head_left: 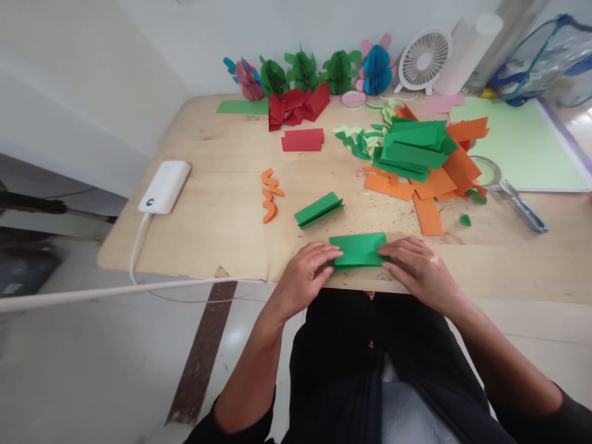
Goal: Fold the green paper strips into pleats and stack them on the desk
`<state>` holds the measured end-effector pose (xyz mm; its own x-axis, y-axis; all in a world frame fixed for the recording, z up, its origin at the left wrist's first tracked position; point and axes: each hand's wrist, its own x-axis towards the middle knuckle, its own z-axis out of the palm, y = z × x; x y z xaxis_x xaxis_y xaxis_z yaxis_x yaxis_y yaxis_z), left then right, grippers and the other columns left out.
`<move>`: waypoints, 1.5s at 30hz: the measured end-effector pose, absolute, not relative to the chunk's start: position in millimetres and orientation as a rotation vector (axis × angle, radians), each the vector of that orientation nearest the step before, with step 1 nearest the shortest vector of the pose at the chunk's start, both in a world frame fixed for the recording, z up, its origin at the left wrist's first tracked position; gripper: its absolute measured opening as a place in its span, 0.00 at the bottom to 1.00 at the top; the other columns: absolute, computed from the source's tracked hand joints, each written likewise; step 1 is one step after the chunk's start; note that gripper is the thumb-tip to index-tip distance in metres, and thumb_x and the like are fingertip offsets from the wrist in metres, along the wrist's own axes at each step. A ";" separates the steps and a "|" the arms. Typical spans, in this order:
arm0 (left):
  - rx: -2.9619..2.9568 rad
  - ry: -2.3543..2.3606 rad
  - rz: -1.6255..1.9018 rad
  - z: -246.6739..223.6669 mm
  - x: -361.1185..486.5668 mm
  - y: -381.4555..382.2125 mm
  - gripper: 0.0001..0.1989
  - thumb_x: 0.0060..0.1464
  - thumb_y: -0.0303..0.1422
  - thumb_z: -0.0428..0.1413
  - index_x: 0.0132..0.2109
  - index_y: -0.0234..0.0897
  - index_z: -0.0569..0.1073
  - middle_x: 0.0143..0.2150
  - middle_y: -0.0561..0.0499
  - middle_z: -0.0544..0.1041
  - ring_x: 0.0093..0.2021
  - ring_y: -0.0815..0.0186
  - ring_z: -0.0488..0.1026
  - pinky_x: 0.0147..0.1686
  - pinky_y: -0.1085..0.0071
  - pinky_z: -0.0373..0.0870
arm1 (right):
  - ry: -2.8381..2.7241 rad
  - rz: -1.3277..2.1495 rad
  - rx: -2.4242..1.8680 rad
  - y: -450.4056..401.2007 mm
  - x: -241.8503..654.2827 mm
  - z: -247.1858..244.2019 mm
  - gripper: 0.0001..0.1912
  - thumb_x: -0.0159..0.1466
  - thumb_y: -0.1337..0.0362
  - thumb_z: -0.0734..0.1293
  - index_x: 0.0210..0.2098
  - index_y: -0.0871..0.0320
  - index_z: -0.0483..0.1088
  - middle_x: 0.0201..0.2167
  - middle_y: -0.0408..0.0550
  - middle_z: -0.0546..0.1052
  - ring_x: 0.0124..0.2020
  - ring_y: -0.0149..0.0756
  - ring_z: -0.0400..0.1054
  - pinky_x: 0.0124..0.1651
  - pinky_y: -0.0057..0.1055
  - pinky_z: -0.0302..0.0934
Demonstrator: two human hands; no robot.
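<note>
The folded green paper (358,249) lies between my two grips, near the front edge of the tabletop (222,185). Its layers look slightly out of line, so uneven pressure from either side could skew them — or set a crooked crease. Pulling my grips apart might tear or open the fold, I'd judge, and pushing them inward could buckle its middle.

My left grip (308,271) is nearly closed, fingers and thumb at the paper's left end. My right grip (419,265) has the other end the same way, barely open — how hard either one pinches, I cannot tell. Just beyond my left grip lies a second green piece (319,209); farther off, beyond my right, is a loose green stack (416,145).
</note>
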<state>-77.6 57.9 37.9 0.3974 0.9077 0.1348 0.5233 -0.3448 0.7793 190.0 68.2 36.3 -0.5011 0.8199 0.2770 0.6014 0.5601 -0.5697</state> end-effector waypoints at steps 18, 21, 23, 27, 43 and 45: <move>1.945 1.348 0.883 42.9 -63.3 61.3 0.08 0.60 0.34 0.54 0.41 0.42 0.78 0.43 0.49 0.81 0.48 0.60 0.75 0.51 0.58 0.70 | -2.259 0.577 -1.184 67.2 185.8 41.6 0.11 0.67 0.63 0.62 0.46 0.54 0.72 0.41 0.49 0.79 0.44 0.40 0.72 0.48 0.43 0.67; 1.954 1.346 0.862 43.4 -61.9 63.8 0.07 0.60 0.34 0.54 0.40 0.42 0.77 0.41 0.50 0.81 0.46 0.60 0.75 0.50 0.59 0.70 | -2.260 0.585 -1.203 67.9 184.6 42.9 0.10 0.67 0.64 0.61 0.44 0.53 0.73 0.41 0.49 0.79 0.43 0.40 0.72 0.47 0.42 0.66; 1.949 1.348 0.846 44.0 -60.9 65.5 0.07 0.60 0.33 0.54 0.38 0.41 0.77 0.39 0.50 0.81 0.44 0.60 0.75 0.48 0.60 0.71 | -2.254 0.576 -1.212 68.6 183.3 42.8 0.10 0.67 0.65 0.61 0.42 0.54 0.73 0.40 0.48 0.79 0.42 0.39 0.72 0.47 0.41 0.66; 1.949 1.425 0.880 44.2 -56.8 67.6 0.06 0.59 0.31 0.54 0.36 0.40 0.76 0.36 0.50 0.80 0.40 0.61 0.75 0.44 0.61 0.71 | -2.184 0.509 -1.259 70.1 177.9 41.5 0.09 0.67 0.65 0.61 0.36 0.55 0.73 0.35 0.47 0.80 0.37 0.37 0.72 0.43 0.38 0.66; 1.319 1.451 1.256 46.0 -47.1 69.5 0.09 0.52 0.39 0.61 0.34 0.39 0.79 0.32 0.51 0.80 0.35 0.64 0.77 0.38 0.68 0.74 | -1.793 0.659 -1.433 73.7 170.9 53.6 0.10 0.64 0.56 0.64 0.30 0.53 0.72 0.28 0.43 0.78 0.30 0.34 0.73 0.32 0.30 0.66; 1.175 1.433 1.303 44.9 -45.8 71.3 0.10 0.49 0.40 0.62 0.34 0.38 0.79 0.31 0.51 0.80 0.33 0.65 0.76 0.34 0.70 0.74 | -1.793 0.765 -1.398 73.8 170.7 56.1 0.10 0.65 0.56 0.63 0.33 0.53 0.73 0.30 0.43 0.78 0.30 0.33 0.72 0.34 0.30 0.66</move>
<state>-45.8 71.3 44.9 -0.1983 0.9801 0.0030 0.0960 0.0163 0.9952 170.7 73.8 56.1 -0.1467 0.9722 0.1826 0.5407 0.2333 -0.8082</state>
